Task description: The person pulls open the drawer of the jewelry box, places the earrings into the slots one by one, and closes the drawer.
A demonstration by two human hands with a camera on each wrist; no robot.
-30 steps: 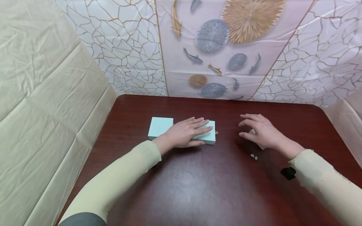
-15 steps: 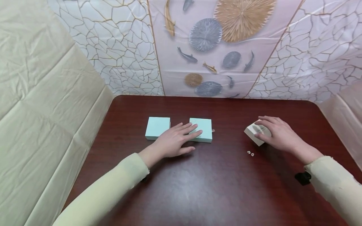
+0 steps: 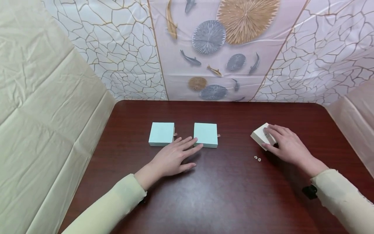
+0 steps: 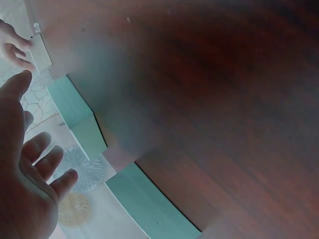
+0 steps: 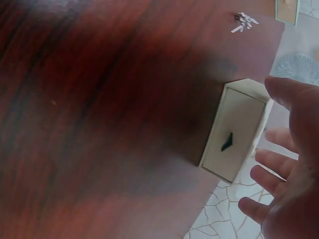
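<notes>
In the head view my left hand (image 3: 170,159) is spread with its fingers extended, fingertips at the near-left edge of the right-hand mint box (image 3: 205,135). Contact there is hard to tell. A second mint box (image 3: 161,134) lies to the left, just beyond that hand; each mint box has a small ribbon tab on its right side. My right hand (image 3: 287,144) is over a tilted-looking cream box (image 3: 260,138), thumb at the near side and loosely bent fingers over the top. The right wrist view shows the cream box's drawer front (image 5: 244,114) with a dark pull tab (image 5: 227,142).
Two tiny pale ring-like pieces (image 3: 259,160) lie on the dark wooden table (image 3: 198,195) just in front of the cream box. Behind the table hangs a patterned cloth (image 3: 131,55); a beige cloth wall (image 3: 58,107) borders the left side.
My left hand has slid off the right-hand mint box, back toward the lower left. My right hand has moved right and come down over the cream box.
</notes>
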